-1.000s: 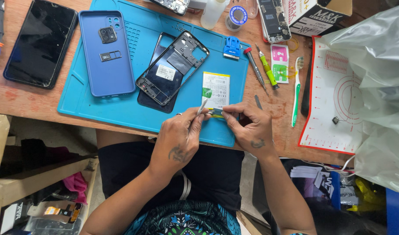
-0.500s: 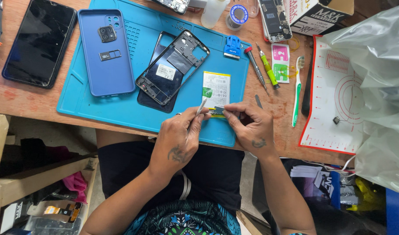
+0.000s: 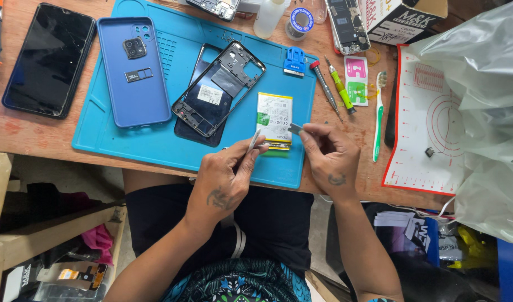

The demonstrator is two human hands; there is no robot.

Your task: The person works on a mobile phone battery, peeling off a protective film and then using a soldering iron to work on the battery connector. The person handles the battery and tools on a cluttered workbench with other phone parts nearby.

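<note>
Battery (image 3: 275, 118) sits flat on the blue repair mat (image 3: 156, 148), near its lower right, just right of the stripped phone frame (image 3: 218, 89); both hands are working at the battery's bottom edge.

Change since a second ago: earlier both hands were bunched together over that edge, fingertips nearly touching; now the right hand (image 3: 330, 159) has pulled out to the right and up a little, pinching a small grey tab (image 3: 294, 128) between thumb and forefinger; looks like adhesive strip or protective film, but it's too small to say for sure. Left hand (image 3: 226, 182) has barely moved; it's closed round thin metal tweezers (image 3: 255, 140), tips down at the battery's lower left corner, seemingly pinning it.

Reading: tab has come free of the battery edge and the peel is under way; battery itself hasn't shifted on the mat.

Around it: blue back cover (image 3: 133, 70) lies on the mat's left; dark phone (image 3: 48, 59) screen-up on bare wood further left; red-tipped screwdriver (image 3: 325, 86), green-handled tool (image 3: 340, 89) and a toothbrush (image 3: 378, 112) lie right of the mat, well clear of both hands.
</note>
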